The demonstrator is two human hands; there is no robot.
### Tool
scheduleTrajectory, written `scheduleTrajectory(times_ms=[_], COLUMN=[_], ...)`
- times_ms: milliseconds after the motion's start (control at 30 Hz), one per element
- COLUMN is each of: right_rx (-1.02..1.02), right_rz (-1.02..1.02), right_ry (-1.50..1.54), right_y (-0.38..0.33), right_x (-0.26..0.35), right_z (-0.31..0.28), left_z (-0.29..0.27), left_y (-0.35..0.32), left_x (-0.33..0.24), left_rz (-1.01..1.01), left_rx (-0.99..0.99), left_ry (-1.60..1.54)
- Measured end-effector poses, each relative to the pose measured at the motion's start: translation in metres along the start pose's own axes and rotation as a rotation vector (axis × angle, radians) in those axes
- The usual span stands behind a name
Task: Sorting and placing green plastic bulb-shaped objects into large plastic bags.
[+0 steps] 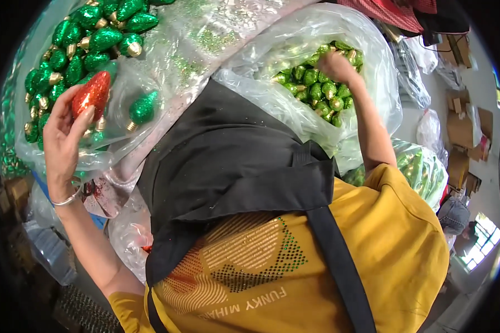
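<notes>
My left hand [64, 130] holds up a red glittery bulb-shaped ornament [91, 95], pinched between thumb and fingers. Just behind it lies a clear plastic bag [122, 83] heaped with dark green glittery bulb ornaments [105, 39] that have gold caps. One green bulb [143, 107] sits apart on the plastic to the right of the red one. My right hand [339, 67] reaches into another clear bag [366, 33], over a pile of light green bulb ornaments [319, 89]. Its fingers are curled and partly hidden; whatever they grip cannot be made out.
Between the bags runs a plastic-covered table [205, 25] strewn with green glitter. A black apron [222, 139] covers my lap. Another filled plastic bag [419, 169] stands by my right elbow, with cardboard boxes [464, 127] farther right. Clear packages [50, 244] lie at the lower left.
</notes>
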State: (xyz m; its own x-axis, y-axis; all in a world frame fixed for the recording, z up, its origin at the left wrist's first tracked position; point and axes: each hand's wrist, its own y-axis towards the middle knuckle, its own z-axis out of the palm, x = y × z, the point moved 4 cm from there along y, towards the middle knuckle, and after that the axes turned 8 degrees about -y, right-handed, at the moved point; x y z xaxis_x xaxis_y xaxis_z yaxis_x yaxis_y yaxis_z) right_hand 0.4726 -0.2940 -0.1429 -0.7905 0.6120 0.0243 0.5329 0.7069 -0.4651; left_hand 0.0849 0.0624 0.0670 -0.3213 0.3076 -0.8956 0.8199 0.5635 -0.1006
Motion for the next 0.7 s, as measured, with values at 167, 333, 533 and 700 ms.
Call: scheduleTrajectory(times_ms=[167, 333, 533, 700], right_rx=[-0.003, 0.129, 0.01, -0.335], right_rz=[-0.184, -0.085, -0.034, -0.298], right_ry=[0.1, -0.129, -0.157, 0.87], right_y=[0.036, 0.041, 0.031, -0.041], right_x=[-0.005, 0.029, 0.019, 0.13], right_z=[0.166, 0.183, 0.091, -0.128], left_z=[0.001, -0.008, -0.004, -0.003], left_y=[-0.004, -0.017, -0.014, -0.034], left_x=[-0.002, -0.01, -0.008, -0.012], left_rz=[-0.095, 0.056, 0.032, 0.208], left_rx=[0.02, -0.212, -0.037, -0.107], left_ry=[-0.15, 0.022, 0.187, 0.44])
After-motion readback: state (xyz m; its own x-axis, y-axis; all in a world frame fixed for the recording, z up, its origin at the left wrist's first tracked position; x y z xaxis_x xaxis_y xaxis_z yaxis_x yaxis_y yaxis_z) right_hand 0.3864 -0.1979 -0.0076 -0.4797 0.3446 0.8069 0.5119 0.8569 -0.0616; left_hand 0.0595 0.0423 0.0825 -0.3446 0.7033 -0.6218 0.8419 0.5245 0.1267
